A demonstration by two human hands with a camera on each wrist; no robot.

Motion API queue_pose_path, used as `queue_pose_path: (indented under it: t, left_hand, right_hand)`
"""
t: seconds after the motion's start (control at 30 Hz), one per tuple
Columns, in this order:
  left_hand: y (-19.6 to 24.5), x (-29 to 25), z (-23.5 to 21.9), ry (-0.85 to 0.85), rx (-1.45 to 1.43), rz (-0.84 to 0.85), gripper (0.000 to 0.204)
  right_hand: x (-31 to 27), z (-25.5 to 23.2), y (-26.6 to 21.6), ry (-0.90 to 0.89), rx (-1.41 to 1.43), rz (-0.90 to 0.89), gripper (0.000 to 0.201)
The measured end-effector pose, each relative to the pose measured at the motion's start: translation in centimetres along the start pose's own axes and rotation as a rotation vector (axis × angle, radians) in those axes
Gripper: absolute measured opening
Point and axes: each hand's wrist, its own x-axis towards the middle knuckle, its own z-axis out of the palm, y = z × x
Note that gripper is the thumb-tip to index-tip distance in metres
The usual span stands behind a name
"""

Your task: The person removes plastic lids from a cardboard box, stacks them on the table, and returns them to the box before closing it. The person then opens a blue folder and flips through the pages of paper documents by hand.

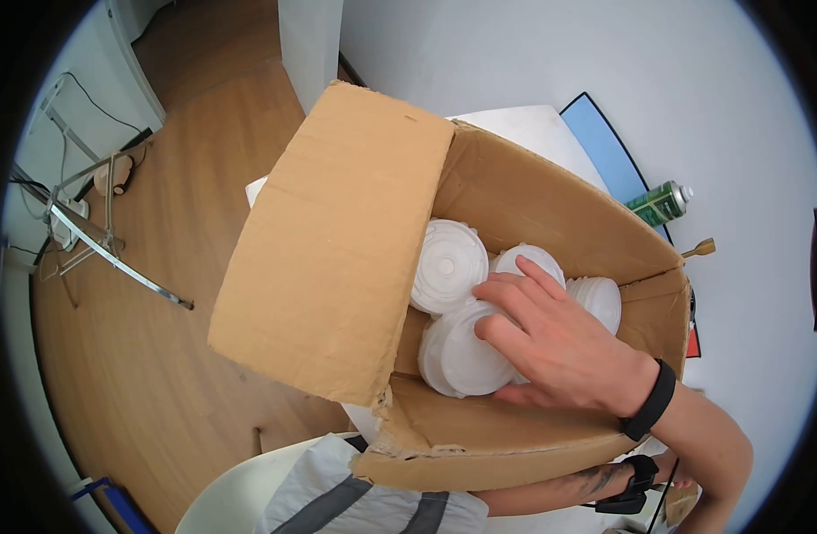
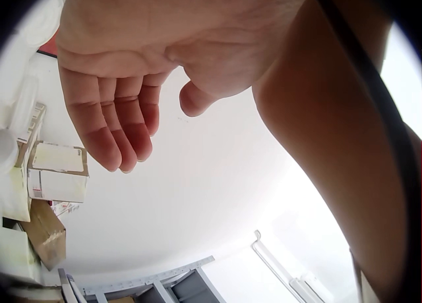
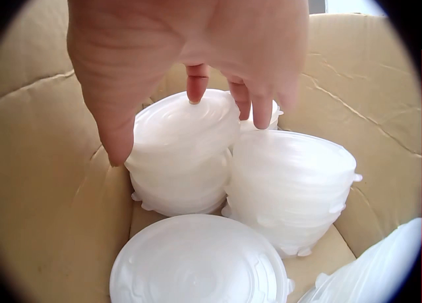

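Observation:
An open cardboard box (image 1: 551,191) holds several stacks of round, translucent white plastic lids (image 1: 448,265) with small tabs at their rims. My right hand (image 1: 564,347) reaches down into it over the nearest stack of lids (image 3: 181,128). In the right wrist view the thumb hangs beside the left rim, while the spread fingers reach over the top and the right side. My left hand (image 2: 158,53) hangs with loosely curled fingers and nothing in its palm. Most of it is hidden in the head view, where the left forearm (image 1: 551,488) passes along the box's near side.
A broad box flap (image 1: 328,240) stands out to the left. Behind the box are a green spray can (image 1: 659,205) and a blue panel (image 1: 595,142). Small cartons (image 2: 58,171) show in the left wrist view. A metal-framed stand (image 1: 114,254) is on the wooden floor.

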Motion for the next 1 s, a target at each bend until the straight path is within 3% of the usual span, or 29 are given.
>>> queue_pose_path:
  t: [0.17, 0.4, 0.8, 1.0]
  left_hand:
    - [1.0, 0.5, -1.2, 0.045, 0.033, 0.048, 0.041]
    - [1.5, 0.6, -2.1, 0.083, 0.082, 0.082, 0.039]
    - [3.0, 1.3, -3.4, 0.153, 0.162, 0.163, 0.036]
    - [3.9, 1.4, -4.6, 0.197, 0.205, 0.202, 0.034]
  right_hand:
    - [-0.3, -0.5, 0.1, 0.024, -0.208, -0.120, 0.067]
    - [0.5, 1.2, -0.5, 0.109, -0.200, -0.067, 0.069]
    - [1.0, 1.4, -0.6, 0.091, -0.207, -0.172, 0.052]
    - [1.1, 1.1, -1.4, 0.123, -0.455, -0.135, 0.027]
